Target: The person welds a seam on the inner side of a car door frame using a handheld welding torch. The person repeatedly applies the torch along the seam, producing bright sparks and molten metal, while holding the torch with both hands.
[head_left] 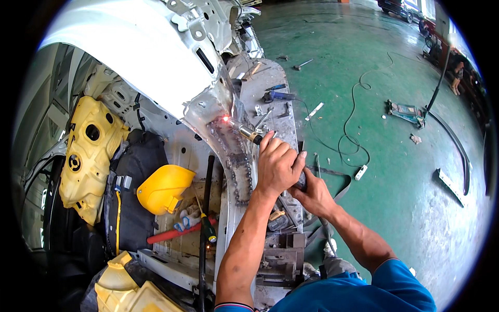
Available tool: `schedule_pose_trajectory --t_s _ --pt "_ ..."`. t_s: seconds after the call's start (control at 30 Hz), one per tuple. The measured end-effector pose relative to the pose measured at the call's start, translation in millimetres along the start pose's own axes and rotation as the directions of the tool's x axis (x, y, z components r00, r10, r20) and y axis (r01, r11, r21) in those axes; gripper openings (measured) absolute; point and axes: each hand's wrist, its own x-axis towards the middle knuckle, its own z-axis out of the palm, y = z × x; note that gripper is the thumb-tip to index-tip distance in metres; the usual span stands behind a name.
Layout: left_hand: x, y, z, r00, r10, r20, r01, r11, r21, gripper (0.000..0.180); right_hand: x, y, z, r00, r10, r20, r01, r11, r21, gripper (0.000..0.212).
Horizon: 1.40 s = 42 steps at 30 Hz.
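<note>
My left hand point(278, 165) is closed around the front of a welding torch point(248, 133) with a metal nozzle and black collar. Behind and below it, my right hand point(313, 194) grips the torch's dark handle. The nozzle points up and left at a car body's bare metal pillar point(213, 112), where a bright red glow shows at the tip. I cannot tell whether the tip touches the metal. Along the pillar's lower part, a row of dark weld spots edges a patch point(240, 179).
Left, inside the car body, lie a yellow welding mask point(165, 188), a yellow tank point(88, 151), a green-handled screwdriver point(208, 228) and a red bar point(174, 232). A grey bench point(267, 78) carries a blue angle grinder point(279, 96). Cables and a floor jack point(408, 112) lie on the green floor.
</note>
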Motion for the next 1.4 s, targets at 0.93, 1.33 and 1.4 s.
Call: schedule_pose_trajectory --t_s 0.93,1.33,1.4 --pt "-2.0 8.3 5.2 0.999 0.021 0.028 -0.021 1.000 -0.005 0.031 -7.4 10.6 -2.7 1.000 -0.022 -0.019 0.023 0.998 0.054 0.053" --pt "0.3 3.1 1.9 1.000 0.006 0.018 -0.006 1.000 0.016 0.032 -1.1 7.6 -0.3 1.000 -0.029 -0.005 0.029 0.998 0.061 0.050" --pt "0.5 2.5 0.7 1.000 0.001 0.019 -0.002 1.000 0.018 0.032 -0.3 8.2 1.3 1.000 -0.027 -0.007 0.027 0.998 0.059 0.050"
